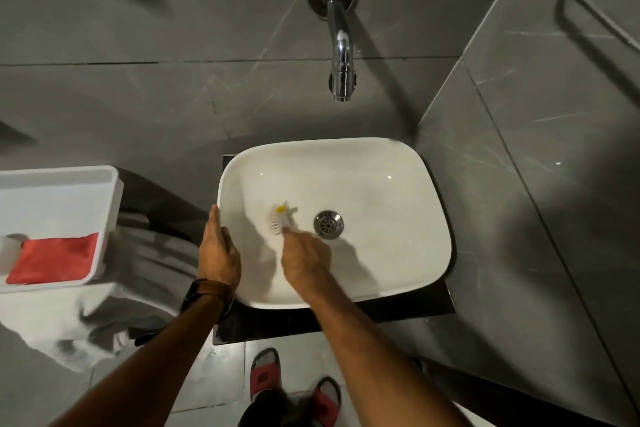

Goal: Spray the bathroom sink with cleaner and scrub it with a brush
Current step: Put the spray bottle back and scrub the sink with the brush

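Note:
A white rounded sink basin [398, 184] sits on a dark counter, with a metal drain [328, 224] near its middle. My right hand [304, 262] is inside the basin, closed around a small white scrub brush [282, 220] with a yellow spot. The brush presses on the basin floor just left of the drain and looks blurred. My left hand [218, 253] rests on the sink's left rim, fingers curled over the edge; a watch with a brown strap is on that wrist. No spray bottle is clearly in view.
A chrome wall tap [341, 45] hangs above the basin's far side. On a toilet to the left stands a white tray [104, 184] holding a red cloth [52, 262]. Grey tiled walls close in at the back and right. Feet in red slippers [265, 374] stand below the counter.

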A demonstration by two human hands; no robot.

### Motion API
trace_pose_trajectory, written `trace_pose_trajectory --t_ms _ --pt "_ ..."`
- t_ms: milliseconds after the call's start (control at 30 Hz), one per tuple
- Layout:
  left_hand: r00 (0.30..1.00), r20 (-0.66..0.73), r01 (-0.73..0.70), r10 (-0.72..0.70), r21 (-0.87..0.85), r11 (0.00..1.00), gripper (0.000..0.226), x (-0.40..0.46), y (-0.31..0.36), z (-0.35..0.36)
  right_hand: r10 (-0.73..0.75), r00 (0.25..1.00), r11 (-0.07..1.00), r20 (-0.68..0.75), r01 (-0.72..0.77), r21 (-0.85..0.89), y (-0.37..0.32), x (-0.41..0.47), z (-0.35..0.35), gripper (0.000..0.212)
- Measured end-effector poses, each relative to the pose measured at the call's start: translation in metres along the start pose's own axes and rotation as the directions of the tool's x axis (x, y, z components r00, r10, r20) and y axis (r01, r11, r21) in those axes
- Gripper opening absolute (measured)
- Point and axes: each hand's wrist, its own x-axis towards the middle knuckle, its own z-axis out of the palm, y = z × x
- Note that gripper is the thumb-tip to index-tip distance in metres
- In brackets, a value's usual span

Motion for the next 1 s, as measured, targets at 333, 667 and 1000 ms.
trace_pose_trajectory --t_ms 333,667,1000 --pt "1.000 -0.015 0.011 -0.011 -0.004 1.000 0.051 0.000 0.003 0.000 0.503 0.834 0.864 -0.227 -0.494 0.096 0.129 0.027 -0.044 0.037" --pt "1.000 -0.005 0.004 -0.004 0.002 1.000 0.053 0.001 0.003 0.000 0.061 0.984 0.892 0.165 -0.128 0.434 -0.064 0.036 -0.004 0.050" --pt "0.999 0.002 0.053 -0.053 0.016 0.998 0.054 -0.001 0.007 -0.002 0.356 0.931 0.904 0.085 -0.320 -0.285 0.115 -0.059 -0.041 0.035"
